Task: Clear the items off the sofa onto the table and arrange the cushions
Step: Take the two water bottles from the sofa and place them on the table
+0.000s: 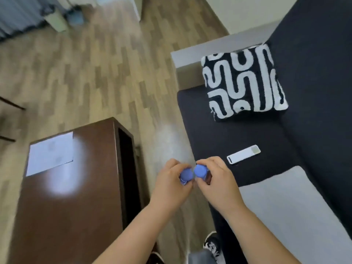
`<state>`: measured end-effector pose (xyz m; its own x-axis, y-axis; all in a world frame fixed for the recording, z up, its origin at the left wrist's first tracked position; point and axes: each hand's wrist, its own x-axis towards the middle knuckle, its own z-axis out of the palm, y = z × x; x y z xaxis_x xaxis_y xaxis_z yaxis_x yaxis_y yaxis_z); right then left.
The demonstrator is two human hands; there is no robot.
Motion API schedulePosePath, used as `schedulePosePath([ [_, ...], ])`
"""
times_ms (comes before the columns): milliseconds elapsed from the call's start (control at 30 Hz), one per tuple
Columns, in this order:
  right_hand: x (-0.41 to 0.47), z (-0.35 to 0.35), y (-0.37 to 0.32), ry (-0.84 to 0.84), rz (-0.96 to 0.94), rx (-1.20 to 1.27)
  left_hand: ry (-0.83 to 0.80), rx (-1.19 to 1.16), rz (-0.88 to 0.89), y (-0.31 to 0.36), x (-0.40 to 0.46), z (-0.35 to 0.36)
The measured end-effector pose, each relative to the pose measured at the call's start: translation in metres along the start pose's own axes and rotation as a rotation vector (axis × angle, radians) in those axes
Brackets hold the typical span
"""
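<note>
My left grip [172,184] is clamped round a bottle with a blue cap [186,174], and my right grip [217,180] is clamped round a second bottle whose blue cap [200,171] sits just beside the first, the two caps almost touching; both bottles are seen from above, so little of their bodies shows under my fingers. I hold them in the air over the strip of wooden floor [91,73] between the sofa and the bench. From my hands, the dark sofa seat [238,134] lies at about 2 o'clock, and on it, near my right grip at 2 o'clock, rests a white remote [243,154] lying flat. Farther along at 1 o'clock a black-and-white patterned cushion [243,80] sits on the seat against the backrest and by the grey armrest [219,46]. At 4 o'clock a plain grey cushion [289,210] lies flat on the seat. At 9 o'clock stands the dark brown bench [66,206], with a white sheet of paper [50,153] on its far corner. My shoe [212,242] shows at 6 o'clock
</note>
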<state>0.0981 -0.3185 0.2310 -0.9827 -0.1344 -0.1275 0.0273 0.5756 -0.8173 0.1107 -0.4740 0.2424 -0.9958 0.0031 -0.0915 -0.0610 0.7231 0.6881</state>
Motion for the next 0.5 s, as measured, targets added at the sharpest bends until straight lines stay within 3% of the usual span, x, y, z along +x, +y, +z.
schedulePosePath([
  [267, 0.002, 0.154, -0.115, -0.301, -0.223, 0.015, 0.376, -0.031, -0.278, -0.141, -0.096, -0.121],
  [500, -0.040, 0.293, -0.173, -0.505, -0.383, 0.001, 0.600, -0.076, -0.513, -0.252, -0.204, -0.179],
])
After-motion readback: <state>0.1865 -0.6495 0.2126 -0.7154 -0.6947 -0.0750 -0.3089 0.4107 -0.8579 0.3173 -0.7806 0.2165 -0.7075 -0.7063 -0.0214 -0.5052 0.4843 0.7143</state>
